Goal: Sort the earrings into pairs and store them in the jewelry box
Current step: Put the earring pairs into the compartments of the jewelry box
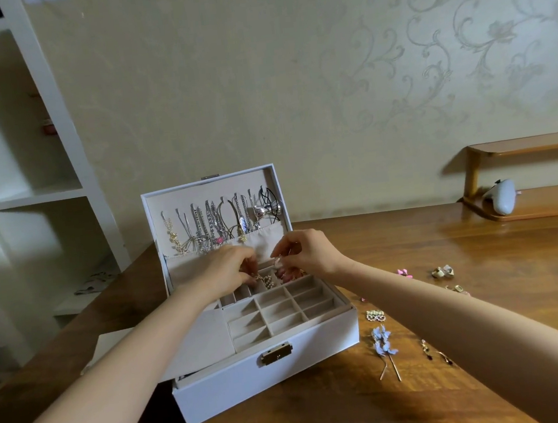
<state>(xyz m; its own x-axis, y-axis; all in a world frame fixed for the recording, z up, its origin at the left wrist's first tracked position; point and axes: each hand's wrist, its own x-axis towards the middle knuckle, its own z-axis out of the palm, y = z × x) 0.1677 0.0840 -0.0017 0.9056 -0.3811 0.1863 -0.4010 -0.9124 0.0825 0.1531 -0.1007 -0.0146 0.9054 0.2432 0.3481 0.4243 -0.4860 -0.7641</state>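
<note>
Both forearms stretch forward over the open jewelry box (237,388) on the bench (428,402), the hands meeting above its rear compartments. The left hand (232,268), fingers curled, pinches a beaded earring (267,281) hanging into a back compartment. The right hand (306,251) pinches a small earring (278,263) just beside it, and loose earrings (382,340) lie on the bench to the right of the box.
</note>
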